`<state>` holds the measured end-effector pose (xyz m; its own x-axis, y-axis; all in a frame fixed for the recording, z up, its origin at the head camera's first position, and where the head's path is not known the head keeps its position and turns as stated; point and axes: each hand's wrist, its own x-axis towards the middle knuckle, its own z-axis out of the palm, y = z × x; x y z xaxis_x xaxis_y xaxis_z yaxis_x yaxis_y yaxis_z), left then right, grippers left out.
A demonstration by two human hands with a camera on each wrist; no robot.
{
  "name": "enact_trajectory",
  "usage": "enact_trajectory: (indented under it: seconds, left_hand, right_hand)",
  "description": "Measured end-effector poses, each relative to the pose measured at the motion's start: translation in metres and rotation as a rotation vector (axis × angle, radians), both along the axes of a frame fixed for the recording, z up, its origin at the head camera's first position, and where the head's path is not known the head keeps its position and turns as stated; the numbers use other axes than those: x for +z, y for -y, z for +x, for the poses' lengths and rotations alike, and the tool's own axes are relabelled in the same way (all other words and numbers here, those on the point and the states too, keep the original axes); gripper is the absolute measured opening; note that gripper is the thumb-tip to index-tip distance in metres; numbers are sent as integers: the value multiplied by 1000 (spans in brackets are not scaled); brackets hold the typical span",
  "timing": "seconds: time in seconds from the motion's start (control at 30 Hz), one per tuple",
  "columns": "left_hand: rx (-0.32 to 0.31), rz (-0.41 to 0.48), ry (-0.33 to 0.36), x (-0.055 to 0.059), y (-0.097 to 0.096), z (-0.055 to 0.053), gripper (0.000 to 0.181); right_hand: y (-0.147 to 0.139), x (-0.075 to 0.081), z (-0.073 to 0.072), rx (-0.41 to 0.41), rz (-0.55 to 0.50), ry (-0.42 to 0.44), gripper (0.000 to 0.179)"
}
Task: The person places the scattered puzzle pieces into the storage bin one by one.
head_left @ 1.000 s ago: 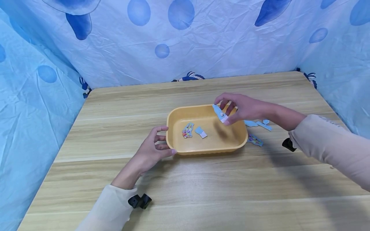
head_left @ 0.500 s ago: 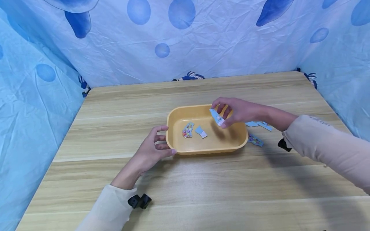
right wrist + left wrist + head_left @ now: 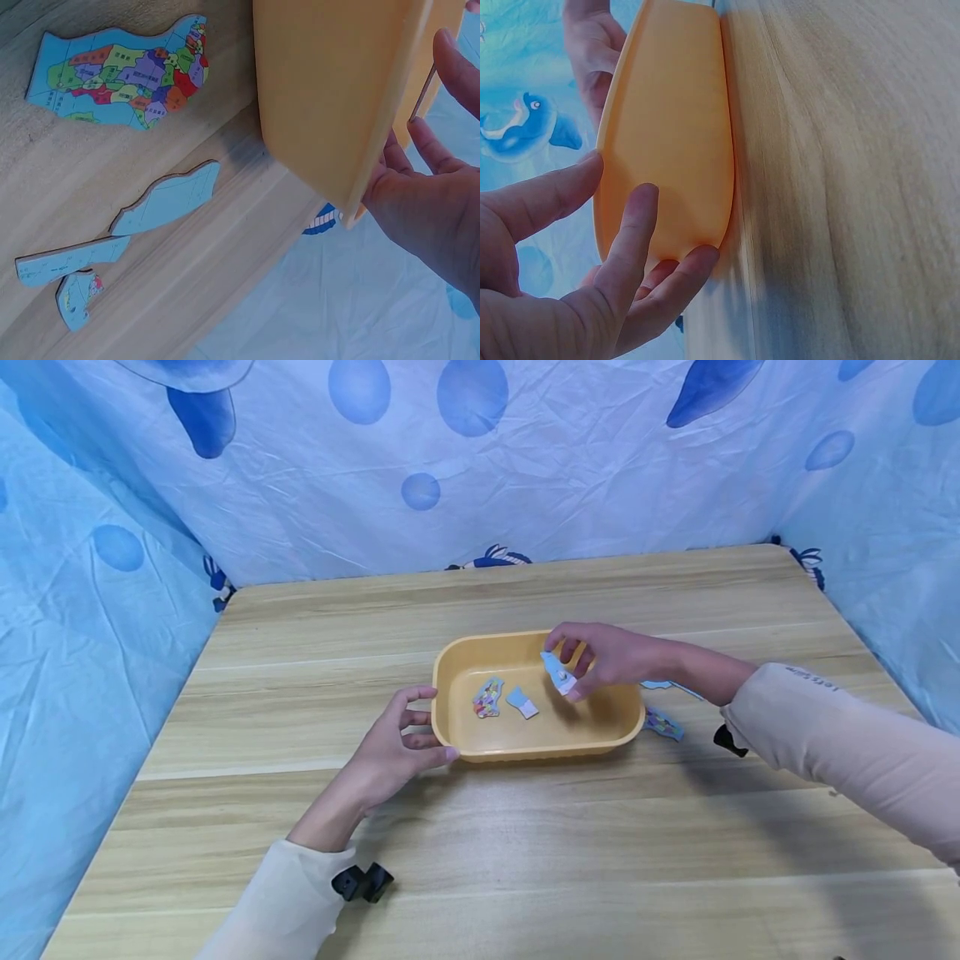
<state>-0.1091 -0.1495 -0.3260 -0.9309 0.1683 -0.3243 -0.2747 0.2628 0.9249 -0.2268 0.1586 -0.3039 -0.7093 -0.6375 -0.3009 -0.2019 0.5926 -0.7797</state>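
Observation:
Over the right half of a yellow plastic tray [image 3: 536, 752], my right hand [image 3: 611, 653] pinches a light-blue map puzzle piece [image 3: 558, 673] between thumb and fingers. In the right wrist view only a thin edge of this puzzle piece [image 3: 423, 94] shows. My left hand [image 3: 393, 739] holds the tray's left end, its thumb at the front corner and its fingers along the outer wall [image 3: 679, 135]. Inside the tray lie a multicoloured puzzle piece [image 3: 487, 698] and a blue-and-white puzzle piece [image 3: 522, 702].
Right of the tray, a colourful map piece [image 3: 127, 73] lies on the wooden table [image 3: 480, 860]. Near it are a blue piece [image 3: 169, 199], a narrow strip [image 3: 71, 259] and a small piece [image 3: 76, 300]. Blue patterned cloth [image 3: 450, 468] hangs behind the table.
My right hand has moved left and slightly towards me over the tray, carrying the pinched puzzle piece. The left hand and the tray stay where they were.

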Motion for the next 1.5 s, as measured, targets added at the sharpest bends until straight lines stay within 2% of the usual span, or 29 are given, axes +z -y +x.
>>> enact_trajectory:
  seconds: [0.43, 0.83, 1.13, 1.37, 1.5]
  left_hand:
    - [3, -16, -1, 1, -2, -1, 84]
    - [-2, -10, -9, 2, -3, 1, 82]
    - [3, -10, -9, 2, -3, 1, 82]
    - [4, -13, -3, 2, -2, 2, 82]
    - [6, -17, -2, 1, -2, 2, 82]
  right_hand:
    - [3, -4, 1, 3, 29, -6, 64]
    - [10, -11, 3, -8, 64, -79, 66]
    - [6, -6, 4, -5, 94, -68, 68]
    - [-1, 1, 3, 3, 11, -32, 64]
    - [-5, 5, 3, -22, -18, -8, 64]
